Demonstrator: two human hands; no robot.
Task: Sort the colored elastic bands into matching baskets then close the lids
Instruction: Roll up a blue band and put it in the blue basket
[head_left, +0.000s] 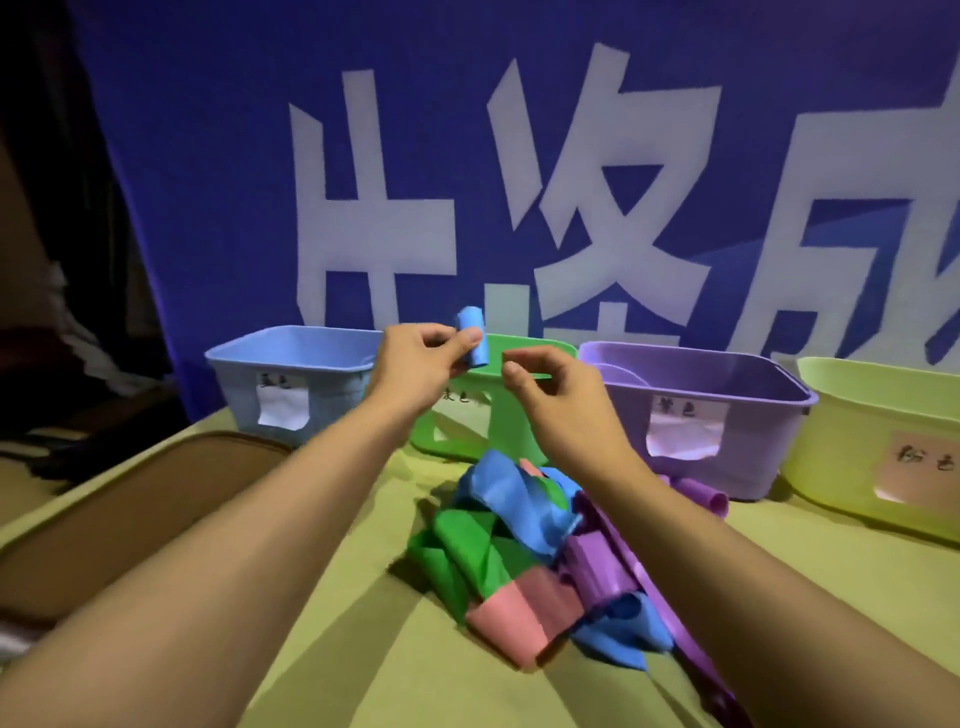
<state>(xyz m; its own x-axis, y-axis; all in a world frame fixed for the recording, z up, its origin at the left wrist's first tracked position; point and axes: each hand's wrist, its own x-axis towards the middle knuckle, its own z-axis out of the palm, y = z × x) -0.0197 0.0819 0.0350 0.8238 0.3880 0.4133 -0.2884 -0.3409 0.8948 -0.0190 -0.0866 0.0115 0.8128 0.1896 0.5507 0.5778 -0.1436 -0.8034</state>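
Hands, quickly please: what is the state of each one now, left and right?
Left hand: pinches a rolled blue band.
Right hand: fingers curled, thumb and forefinger close together, holding nothing visible.

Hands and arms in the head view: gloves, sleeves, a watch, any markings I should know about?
Both are bare. The left hand and right hand wear no gloves and no rings that show. Both forearms are uncovered to the frame's bottom edge: no sleeves, watch, bands, cables or markings visible.
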